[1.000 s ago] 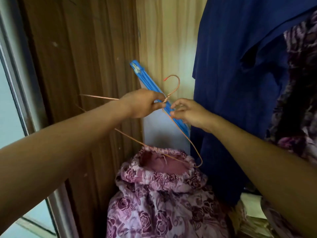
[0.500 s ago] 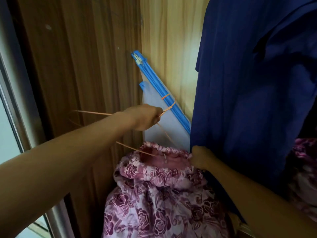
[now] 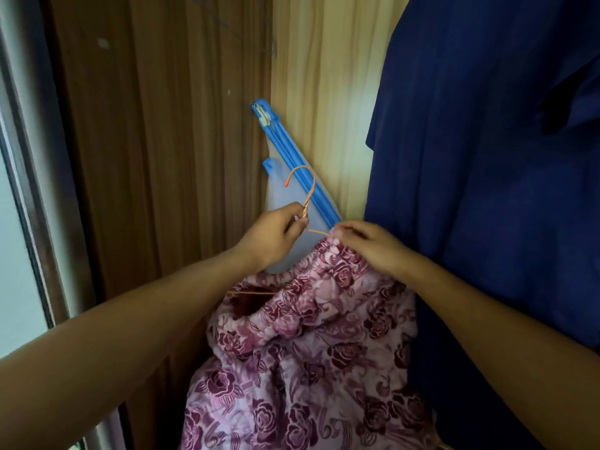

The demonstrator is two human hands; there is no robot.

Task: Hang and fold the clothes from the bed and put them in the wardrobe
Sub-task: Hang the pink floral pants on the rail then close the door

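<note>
A pink garment with dark red roses (image 3: 311,345) hangs in front of me, its gathered waistband open at the top. A thin orange wire hanger (image 3: 306,190) passes through it, hook pointing up. My left hand (image 3: 274,237) pinches the twisted neck of the hanger just under the hook. My right hand (image 3: 367,245) pinches the waistband edge together with the hanger's right shoulder wire. A stretch of the hanger's wire shows inside the waistband opening; the rest is hidden by fabric.
A dark blue garment (image 3: 487,177) hangs at the right, close to my right arm. A pale plastic zip pouch with a blue edge (image 3: 292,177) leans in the wooden wardrobe corner (image 3: 181,157) behind my hands. A grey frame (image 3: 22,190) runs down the left.
My right hand has come up from the waistband's right side, lifting the fabric onto the hanger's shoulder. The hanger now stands upright with its hook up, and the garment sits higher.
</note>
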